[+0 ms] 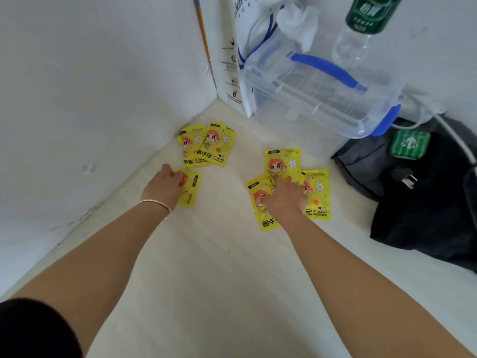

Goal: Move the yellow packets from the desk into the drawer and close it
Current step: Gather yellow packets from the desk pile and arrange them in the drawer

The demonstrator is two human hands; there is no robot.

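Head view, looking down on a pale wood table (pixel 219 280) set into a white-walled corner. Six yellow packets (pixel 284 161), each printed with a cartoon figure and the words HAND WARMER, lie flat on it in two groups. At the left, a rear pair (pixel 216 144) overlaps side by side close to the wall, and a lone packet (pixel 192 188) lies just in front of it. The left hand (pixel 165 182), with a thin bracelet (pixel 157 204) on its wrist, covers the near edge of the lone packet with its knuckles up; the fingers are hidden, so a grip cannot be told from a mere touch. At the right, a group of three (pixel 317 192) overlaps in a fan. The right hand (pixel 286 200) rests on top of this group with fingers laid forward and thumb stretched onto the nearest packet, nothing pinched. Behind the packets stand a white paper bag (pixel 236 73), a clear plastic box (pixel 322 104) with a blue handle and blue latches, and a water bottle (pixel 361 27) with a green label. A dark bag (pixel 433 215) bearing a green patch (pixel 410 144) lies at the right edge, with a plug (pixel 407 178) on top of it.
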